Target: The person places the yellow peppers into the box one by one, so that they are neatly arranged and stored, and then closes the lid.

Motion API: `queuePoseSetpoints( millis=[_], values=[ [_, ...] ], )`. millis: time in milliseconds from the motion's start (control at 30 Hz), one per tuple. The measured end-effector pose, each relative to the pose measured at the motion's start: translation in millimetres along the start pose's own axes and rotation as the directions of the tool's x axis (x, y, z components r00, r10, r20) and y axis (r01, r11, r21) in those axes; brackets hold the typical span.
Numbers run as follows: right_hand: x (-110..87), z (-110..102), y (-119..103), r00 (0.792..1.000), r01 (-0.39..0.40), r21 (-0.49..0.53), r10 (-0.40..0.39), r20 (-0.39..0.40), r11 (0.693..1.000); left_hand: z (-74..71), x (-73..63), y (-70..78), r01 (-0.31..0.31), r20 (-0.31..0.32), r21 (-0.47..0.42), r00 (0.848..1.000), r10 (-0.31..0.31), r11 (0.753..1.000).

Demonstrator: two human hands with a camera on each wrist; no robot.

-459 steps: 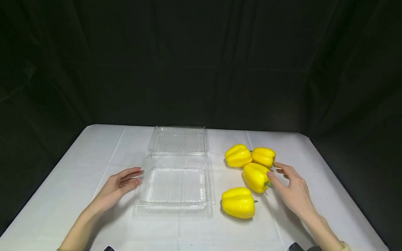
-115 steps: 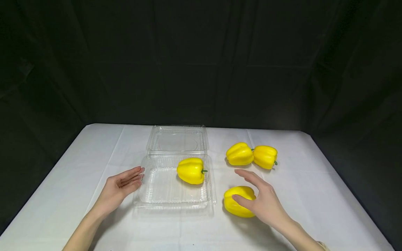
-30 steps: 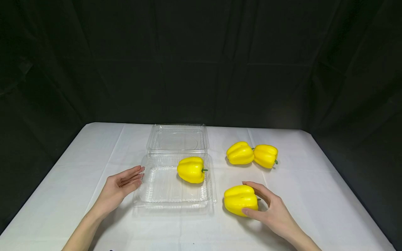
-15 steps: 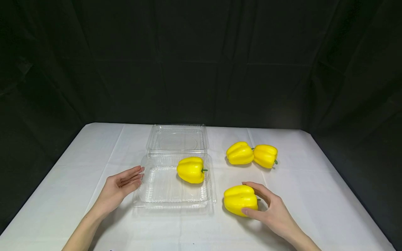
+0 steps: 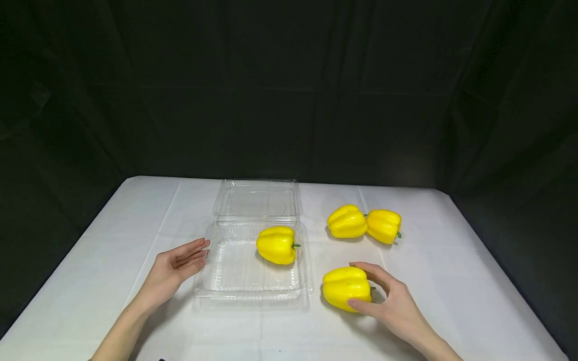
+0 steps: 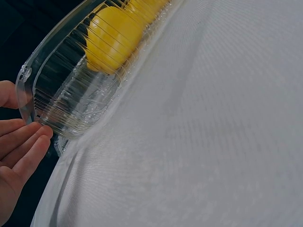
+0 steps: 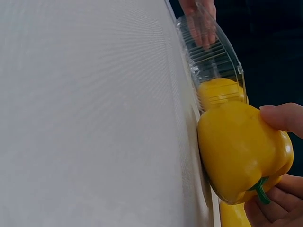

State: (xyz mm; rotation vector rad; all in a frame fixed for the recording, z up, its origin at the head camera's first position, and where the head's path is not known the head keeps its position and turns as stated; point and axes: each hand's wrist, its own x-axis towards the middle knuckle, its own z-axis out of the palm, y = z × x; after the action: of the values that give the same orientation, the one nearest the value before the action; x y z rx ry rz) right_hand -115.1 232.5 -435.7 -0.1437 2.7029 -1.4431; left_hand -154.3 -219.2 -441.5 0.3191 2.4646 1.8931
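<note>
In the head view, my right hand holds a yellow bell pepper on the table, thumb on its near side and fingers on the far side. Its green stem points toward the palm in the right wrist view. My left hand is at the left wall of a clear plastic clamshell container, fingers fairly straight with their tips at the wall. A second yellow bell pepper lies in the right half of the container's base, stem to the right. The container's lid lies folded back behind it.
Two more yellow bell peppers, one left of the other, lie side by side at the back right of the white-covered table. Black cloth hangs behind and along both sides.
Since the oldest frame, one bell pepper went from the right-hand group into the container. My right hand then came onto the front pepper and has stayed there over the last second.
</note>
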Motion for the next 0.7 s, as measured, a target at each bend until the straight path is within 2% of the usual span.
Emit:
queuePoseSetpoints(
  millis=[700],
  values=[
    [9.3,-5.2,-9.6,0.999,-0.011,-0.068,0.008,-0.033,0.998,-0.1,-0.7,0.1,0.006,-0.003,0.007,1.0,-0.006,1.0]
  ],
)
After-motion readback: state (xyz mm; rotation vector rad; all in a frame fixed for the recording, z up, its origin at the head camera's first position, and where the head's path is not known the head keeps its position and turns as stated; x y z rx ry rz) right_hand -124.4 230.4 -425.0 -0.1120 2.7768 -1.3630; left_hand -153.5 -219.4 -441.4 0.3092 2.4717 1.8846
